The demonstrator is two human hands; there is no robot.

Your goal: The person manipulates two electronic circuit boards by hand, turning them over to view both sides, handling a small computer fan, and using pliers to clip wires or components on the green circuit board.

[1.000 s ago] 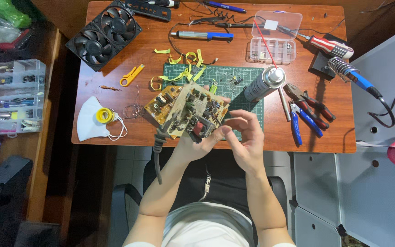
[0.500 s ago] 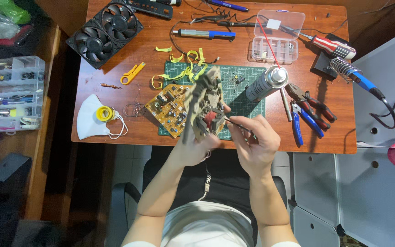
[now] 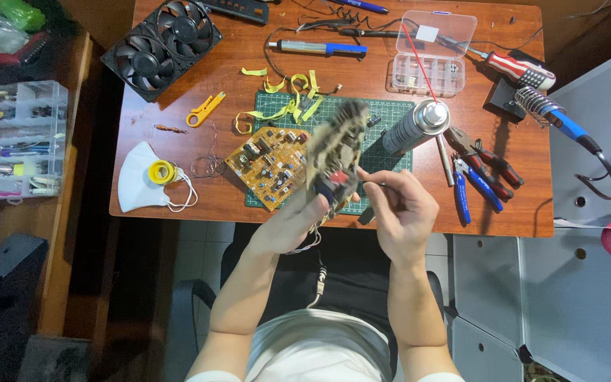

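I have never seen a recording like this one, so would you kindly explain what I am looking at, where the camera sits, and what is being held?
There is no machine here: a person works with two bare hands, and the single camera sits on their head, looking straight down at a wooden desk. The left hand holds a circuit board raised on edge; it is blurred. The right hand pinches a thin dark tool whose kind I cannot tell, its tip at the board. On the desk lie a green cutting mat, a second circuit board, a spray can, pliers, a twin black fan, a white face mask and a clear parts box.
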